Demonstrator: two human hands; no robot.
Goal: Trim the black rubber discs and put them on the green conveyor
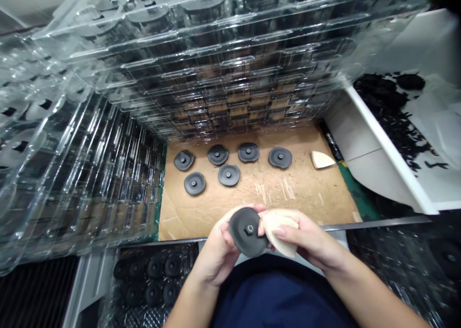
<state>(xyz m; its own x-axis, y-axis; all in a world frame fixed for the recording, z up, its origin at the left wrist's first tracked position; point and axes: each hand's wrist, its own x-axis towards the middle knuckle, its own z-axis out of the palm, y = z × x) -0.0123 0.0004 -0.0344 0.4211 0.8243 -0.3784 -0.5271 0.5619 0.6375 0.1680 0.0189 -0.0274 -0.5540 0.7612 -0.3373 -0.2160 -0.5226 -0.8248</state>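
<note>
My left hand [216, 246] is closed round a dark grey round disc [248, 232] with a small hub at its centre, held just above my lap. My right hand [306, 239] grips a pale cream wedge-shaped piece [279, 236] and presses it against the disc's right edge. Several matching grey discs [228, 174] lie in two loose rows on the brown cardboard sheet [288, 193] ahead of my hands. A second cream wedge [321, 160] rests on the cardboard at the right.
Tall stacks of clear plastic blister trays [216, 78] loaded with discs rise behind and to the left [72, 164]. A tray of discs [151, 280] sits low on the left. A white bin [396, 126] holding black scraps stands on the right.
</note>
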